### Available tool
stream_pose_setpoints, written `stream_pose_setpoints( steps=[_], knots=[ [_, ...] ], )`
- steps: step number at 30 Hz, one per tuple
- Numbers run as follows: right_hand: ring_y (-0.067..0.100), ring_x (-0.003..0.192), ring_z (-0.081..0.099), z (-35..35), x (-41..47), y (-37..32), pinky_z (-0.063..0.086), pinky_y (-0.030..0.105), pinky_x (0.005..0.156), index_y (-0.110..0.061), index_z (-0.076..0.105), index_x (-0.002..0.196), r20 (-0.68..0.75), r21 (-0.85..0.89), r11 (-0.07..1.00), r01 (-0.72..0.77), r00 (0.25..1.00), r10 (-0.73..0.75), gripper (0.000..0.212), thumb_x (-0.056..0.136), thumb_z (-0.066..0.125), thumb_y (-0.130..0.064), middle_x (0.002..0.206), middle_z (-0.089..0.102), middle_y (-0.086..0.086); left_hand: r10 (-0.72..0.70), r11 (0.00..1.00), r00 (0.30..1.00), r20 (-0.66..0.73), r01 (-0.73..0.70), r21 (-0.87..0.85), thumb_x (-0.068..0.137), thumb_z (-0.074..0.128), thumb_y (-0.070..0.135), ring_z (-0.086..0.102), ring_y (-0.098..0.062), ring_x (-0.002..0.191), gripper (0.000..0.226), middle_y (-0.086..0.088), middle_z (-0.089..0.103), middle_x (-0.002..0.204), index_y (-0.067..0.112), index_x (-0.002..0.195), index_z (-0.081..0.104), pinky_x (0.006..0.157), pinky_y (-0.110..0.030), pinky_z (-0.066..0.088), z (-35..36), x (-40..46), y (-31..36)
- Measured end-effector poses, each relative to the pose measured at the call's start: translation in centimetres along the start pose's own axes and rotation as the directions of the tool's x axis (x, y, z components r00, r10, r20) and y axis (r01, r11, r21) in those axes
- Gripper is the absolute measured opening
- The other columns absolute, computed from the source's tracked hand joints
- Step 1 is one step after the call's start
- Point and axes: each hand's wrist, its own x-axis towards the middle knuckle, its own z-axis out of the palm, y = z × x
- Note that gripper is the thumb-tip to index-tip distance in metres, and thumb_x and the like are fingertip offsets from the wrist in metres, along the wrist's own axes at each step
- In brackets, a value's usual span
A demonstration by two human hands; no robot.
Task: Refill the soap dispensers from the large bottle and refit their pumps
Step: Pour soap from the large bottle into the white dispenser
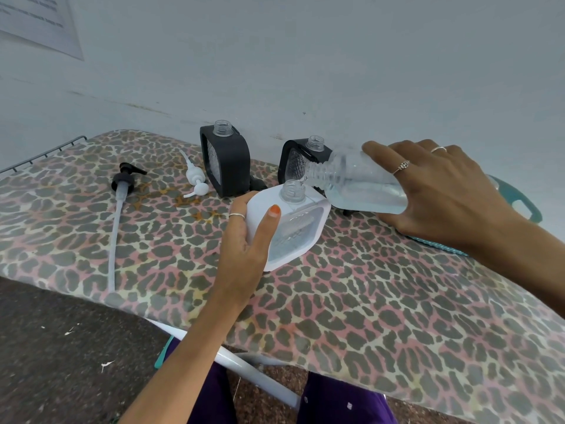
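pouring under way over an ironing board (351, 301) with a leopard-print cover. left hand (244, 240) curled round a white dispenser (290, 231), thumb across its front, holding it tilted on the board. right hand (443, 191) wrapped over the large bottle (360, 185), tipped nearly flat, threaded mouth just beside and slightly above the open neck of the white dispenser, bluish soap pooled low in the bottle's body. no stream clearly visible between the two mouths.

two black dispensers (224, 160) upright behind, necks open, pumps off. black pump (122, 182) with a long tube lying on the cover to the left; white pump (195, 179) nearer the black dispensers.

likely trouble: mouths not quite lined up, so soap could run down the white casing onto the fabric; narrow neck, wide bottle, so a sudden glug could overflow; tilted dispenser could slip in a soapy grip; near black dispenser close enough to be knocked by the bottle.

no brand or label readable on any bottle. sheet of paper (39, 26) on the wall, top left, print too blurred to read.
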Motion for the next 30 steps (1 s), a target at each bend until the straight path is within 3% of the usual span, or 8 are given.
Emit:
stream_pose_setpoints(
  steps=[13, 21, 25, 30],
  knots=[
    [0.041, 0.077, 0.059, 0.2, -0.3, -0.4, 0.044, 0.042, 0.066, -0.014, 0.046, 0.131, 0.02, 0.021, 0.999, -0.043, 0.999, 0.042, 0.073, 0.065, 0.074, -0.028, 0.099, 0.064, 0.017, 0.011, 1.0, 1.0, -0.005, -0.011, -0.012, 0.081, 0.051, 0.054, 0.06, -0.009, 0.108, 0.05, 0.009, 0.06, 0.116, 0.027, 0.123, 0.05, 0.086, -0.029, 0.054, 0.0, 0.1, -0.1],
    [0.04, 0.077, 0.058, 1.0, -1.1, -2.3, 0.046, 0.043, 0.066, -0.013, 0.044, 0.131, 0.008, 0.207, 0.967, -0.151, 0.988, 0.153, 0.07, 0.068, 0.069, -0.031, 0.093, 0.062, 0.014, 0.005, 1.0, 1.0, -0.001, -0.005, -0.027, 0.081, 0.053, 0.053, 0.06, -0.01, 0.109, 0.041, 0.009, 0.061, 0.117, 0.034, 0.118, 0.052, 0.09, -0.031, 0.053, 0.0, -0.1, 0.0],
    [0.037, 0.083, 0.058, 1.6, -1.8, -3.0, 0.043, 0.038, 0.067, -0.017, 0.04, 0.133, 0.016, 0.348, 0.904, -0.246, 0.966, 0.257, 0.07, 0.07, 0.068, -0.032, 0.097, 0.061, 0.012, -0.002, 1.0, 1.0, -0.011, 0.002, -0.015, 0.077, 0.056, 0.055, 0.06, -0.004, 0.106, 0.047, 0.014, 0.061, 0.114, 0.033, 0.118, 0.052, 0.088, -0.026, 0.051, 0.0, -0.1, 0.1],
    [0.021, 0.068, 0.049, 2.6, -3.1, -3.2, 0.038, 0.027, 0.058, -0.014, 0.038, 0.132, 0.008, 0.523, 0.755, -0.395, 0.888, 0.459, 0.073, 0.07, 0.076, -0.025, 0.085, 0.052, 0.0, 0.01, 0.999, 1.0, -0.02, -0.009, 0.032, 0.071, 0.065, 0.054, 0.059, 0.002, 0.105, 0.047, 0.026, 0.06, 0.108, 0.041, 0.114, 0.052, 0.084, -0.019, 0.052, 0.0, -0.2, 0.3]
  ],
)
